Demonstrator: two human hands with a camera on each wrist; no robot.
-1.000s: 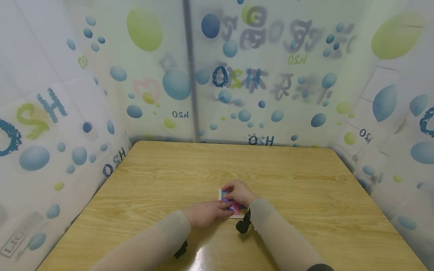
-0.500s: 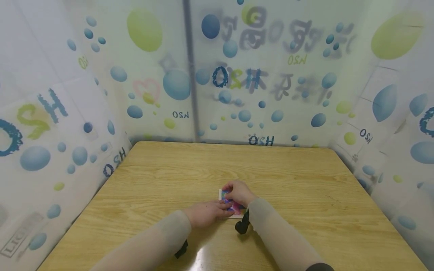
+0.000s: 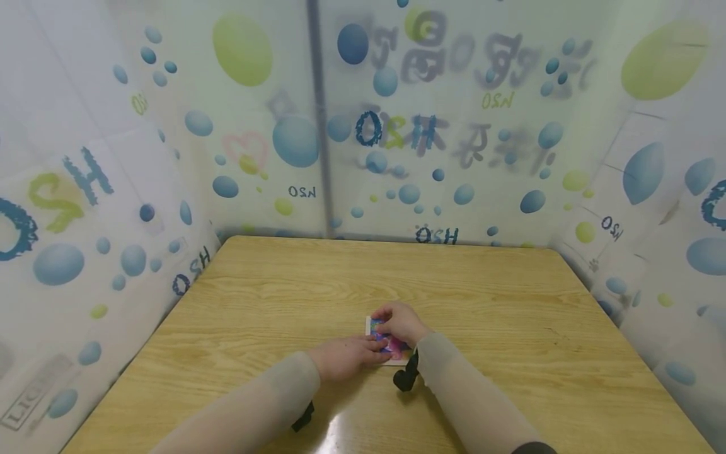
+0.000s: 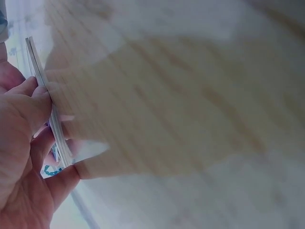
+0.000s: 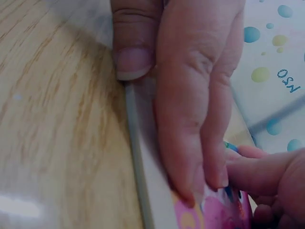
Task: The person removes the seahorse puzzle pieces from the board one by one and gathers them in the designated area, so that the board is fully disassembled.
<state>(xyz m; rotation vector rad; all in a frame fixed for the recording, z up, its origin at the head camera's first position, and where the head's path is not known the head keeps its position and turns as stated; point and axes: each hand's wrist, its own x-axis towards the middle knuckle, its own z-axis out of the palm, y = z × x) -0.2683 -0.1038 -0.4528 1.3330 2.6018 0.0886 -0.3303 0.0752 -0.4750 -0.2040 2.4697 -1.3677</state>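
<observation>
Pink-and-blue booklet, left hand resting on it straight-fingered, right hand pinching its edge

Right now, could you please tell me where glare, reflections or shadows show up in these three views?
Head view: a bright glare spot on the table, low in the picture between the sleeves; left wrist view: a hazy reflection of the left hand across the tabletop; right wrist view: rather dim, with glare at lower left and a soft shadow left of the right hand.
</observation>
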